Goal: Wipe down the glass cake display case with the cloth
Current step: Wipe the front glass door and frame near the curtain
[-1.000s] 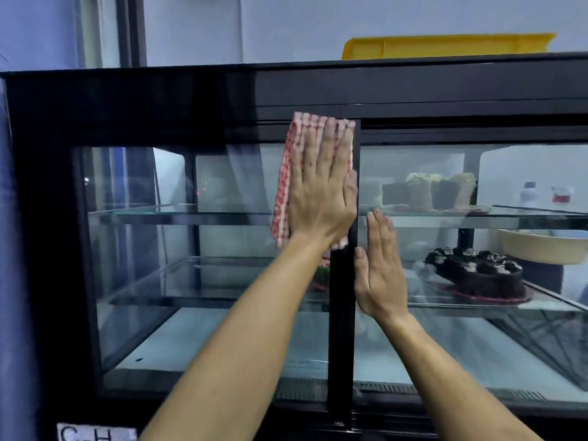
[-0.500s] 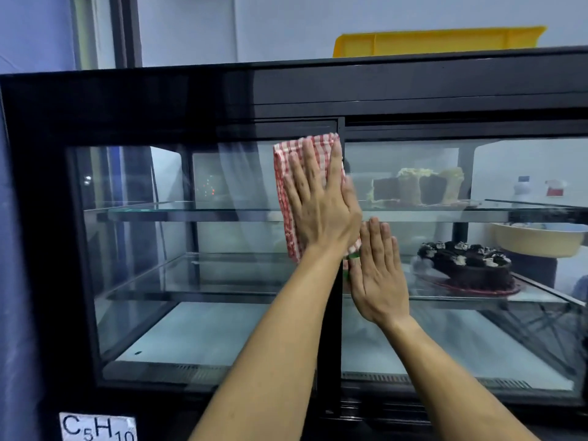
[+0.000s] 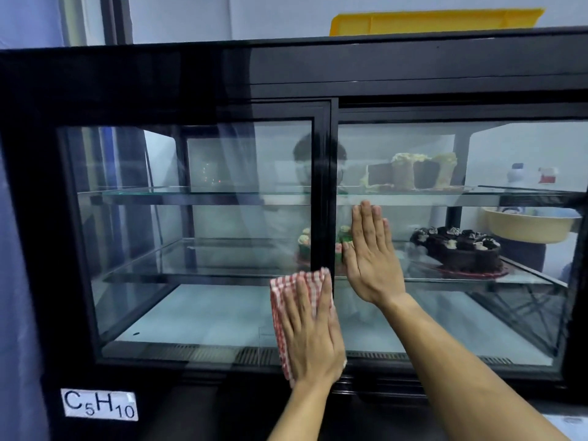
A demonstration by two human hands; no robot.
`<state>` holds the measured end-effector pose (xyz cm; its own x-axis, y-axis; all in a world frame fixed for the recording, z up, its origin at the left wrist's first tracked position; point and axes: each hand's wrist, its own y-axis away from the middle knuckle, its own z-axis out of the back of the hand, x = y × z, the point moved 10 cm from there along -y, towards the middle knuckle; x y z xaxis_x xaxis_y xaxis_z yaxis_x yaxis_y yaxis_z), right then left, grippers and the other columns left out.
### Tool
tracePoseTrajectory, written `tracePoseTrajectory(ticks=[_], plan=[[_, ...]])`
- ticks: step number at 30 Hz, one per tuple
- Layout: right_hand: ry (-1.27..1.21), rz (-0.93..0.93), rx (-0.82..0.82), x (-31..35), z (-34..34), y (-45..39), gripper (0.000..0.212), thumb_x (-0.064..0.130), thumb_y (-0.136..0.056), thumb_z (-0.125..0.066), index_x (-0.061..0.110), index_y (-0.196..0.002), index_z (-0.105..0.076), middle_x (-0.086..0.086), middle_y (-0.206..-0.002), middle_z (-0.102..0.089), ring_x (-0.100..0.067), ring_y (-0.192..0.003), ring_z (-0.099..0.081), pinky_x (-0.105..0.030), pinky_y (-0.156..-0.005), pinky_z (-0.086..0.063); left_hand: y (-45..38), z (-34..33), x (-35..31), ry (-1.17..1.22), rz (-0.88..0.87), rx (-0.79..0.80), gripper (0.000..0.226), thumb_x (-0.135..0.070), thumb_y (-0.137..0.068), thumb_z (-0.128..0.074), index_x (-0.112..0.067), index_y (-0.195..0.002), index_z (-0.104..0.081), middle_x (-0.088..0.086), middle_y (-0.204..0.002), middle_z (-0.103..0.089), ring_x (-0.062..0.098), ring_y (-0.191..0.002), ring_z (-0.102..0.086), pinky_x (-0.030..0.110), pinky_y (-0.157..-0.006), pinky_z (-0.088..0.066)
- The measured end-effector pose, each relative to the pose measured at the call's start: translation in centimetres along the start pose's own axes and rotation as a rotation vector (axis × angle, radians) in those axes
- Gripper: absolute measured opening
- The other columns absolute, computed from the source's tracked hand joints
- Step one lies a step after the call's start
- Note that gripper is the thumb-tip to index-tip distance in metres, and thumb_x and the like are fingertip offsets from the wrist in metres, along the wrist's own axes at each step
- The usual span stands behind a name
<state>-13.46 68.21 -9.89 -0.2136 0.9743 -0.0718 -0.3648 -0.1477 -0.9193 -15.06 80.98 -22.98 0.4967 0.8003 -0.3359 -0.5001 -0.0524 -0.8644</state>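
Low on the glass, in the head view, the red-and-white checked cloth (image 3: 288, 308) is pressed flat against the display case (image 3: 197, 237) by the left hand (image 3: 310, 337), whose fingers are held straight and together over the fabric, just left of the black centre post (image 3: 324, 192) and near the bottom edge of the pane. The right hand (image 3: 372, 259) is laid open on the glass just right of that post, fingers straight and pointing up, with nothing held. Behind the glass, a chocolate cake (image 3: 458, 249) is seen on the middle shelf, cut cake slices (image 3: 410, 173) on the upper shelf, and a decorated cake (image 3: 305, 246) partly hidden by the post. A yellow tray (image 3: 436, 22) is set on top of the case.
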Motion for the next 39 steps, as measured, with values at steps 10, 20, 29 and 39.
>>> tracePoseTrajectory(ticks=[10,20,29,39], plan=[[0.014,-0.010,0.003,0.1,-0.1,0.1,0.066,0.030,-0.109,-0.024,0.004,-0.166,-0.003,-0.015,-0.174,0.006,-0.030,-0.162,0.004,-0.045,-0.131,0.004,-18.3,8.9,-6.4,-0.079,-0.348,-0.190,0.060,-0.032,-0.108,-0.037,-0.022,-0.166,-0.025,0.010,-0.175,-0.011,0.029,-0.162,-0.004,0.050,-0.131,0.000],[0.081,0.023,-0.057,0.5,0.2,0.2,0.065,0.027,-0.109,-0.028,0.001,-0.164,-0.009,-0.020,-0.173,-0.005,-0.036,-0.161,-0.005,-0.047,-0.131,-0.002,0.4,1.5,0.4,-0.134,-0.226,-0.057,0.078,-0.026,-0.100,-0.058,-0.017,-0.167,-0.019,0.013,-0.175,0.001,0.033,-0.162,-0.001,0.056,-0.129,-0.007],[0.096,0.004,-0.062,0.6,0.3,0.2,0.068,0.024,-0.107,-0.038,0.001,-0.165,-0.010,-0.020,-0.173,-0.004,-0.035,-0.161,-0.005,-0.050,-0.131,-0.006,0.0,0.7,0.6,-0.233,-0.351,0.019,0.062,-0.039,-0.106,-0.039,-0.024,-0.165,-0.028,0.010,-0.175,-0.003,0.032,-0.162,-0.001,0.050,-0.130,0.005],[0.155,0.009,-0.109,0.6,0.2,0.3,0.065,0.025,-0.106,-0.034,-0.001,-0.164,-0.016,-0.020,-0.173,-0.008,-0.036,-0.160,-0.010,-0.048,-0.131,-0.008,-30.2,13.3,-8.5,-0.128,-0.316,-0.272,0.063,-0.044,-0.107,-0.026,-0.028,-0.168,-0.015,0.010,-0.175,-0.004,0.036,-0.161,0.002,0.055,-0.129,-0.002]])
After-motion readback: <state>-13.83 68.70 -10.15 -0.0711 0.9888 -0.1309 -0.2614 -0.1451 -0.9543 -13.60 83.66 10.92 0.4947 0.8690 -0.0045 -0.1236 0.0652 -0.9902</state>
